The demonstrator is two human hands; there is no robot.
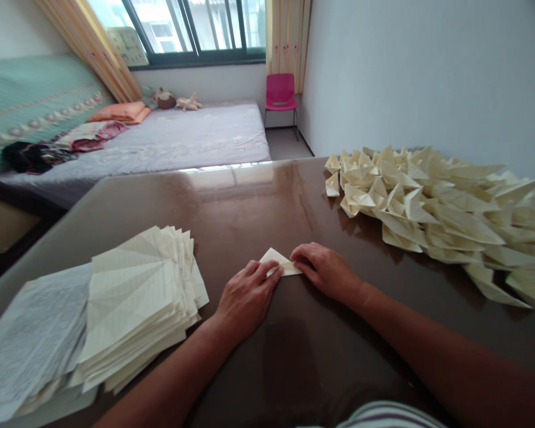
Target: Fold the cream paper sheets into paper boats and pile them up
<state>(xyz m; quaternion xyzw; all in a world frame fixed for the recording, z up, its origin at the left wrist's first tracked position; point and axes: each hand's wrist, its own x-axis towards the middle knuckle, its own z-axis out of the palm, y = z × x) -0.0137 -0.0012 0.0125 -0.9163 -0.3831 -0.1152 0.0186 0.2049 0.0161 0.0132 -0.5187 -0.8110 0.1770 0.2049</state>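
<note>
A small cream sheet of paper (273,255), folded to a triangular peak with a strip along its near edge, lies flat on the brown table before me. My left hand (252,291) presses its left part, thumb and fingertips pinching the folded strip. At the paper's right corner, my right hand (325,267) has thumb and fingers closed on the edge. Parts of the paper are hidden beneath the fingers of both hands.
To the left sits a stack of creased, lined cream sheets (129,297), beside printed grey-white papers (40,333). A large heap of folded paper boats (450,208) covers the table's right side. Beyond the glossy table (232,220) are a bed (205,134) and a pink chair (280,94).
</note>
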